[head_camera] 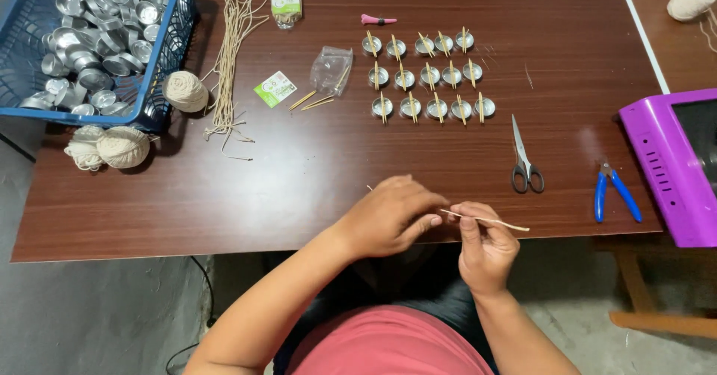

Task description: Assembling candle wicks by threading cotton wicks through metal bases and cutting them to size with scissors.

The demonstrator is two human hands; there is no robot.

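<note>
Both of my hands meet at the near edge of the brown table (314, 158). My right hand (485, 248) pinches a thin wooden stick (493, 222) with a piece of pale string along it. My left hand (392, 214) has its fingers closed on the other end of that string and stick. Farther back stand several small metal cups (426, 76) in rows, each with a stick laid across it.
Scissors (525, 162) and blue-handled pliers (614, 190) lie to the right. A purple box (672, 166) sits at the right edge. A blue basket (97, 39) of metal cups, string balls (123, 146), cut string lengths (231, 46) and small plastic bags (330, 69) are at the left.
</note>
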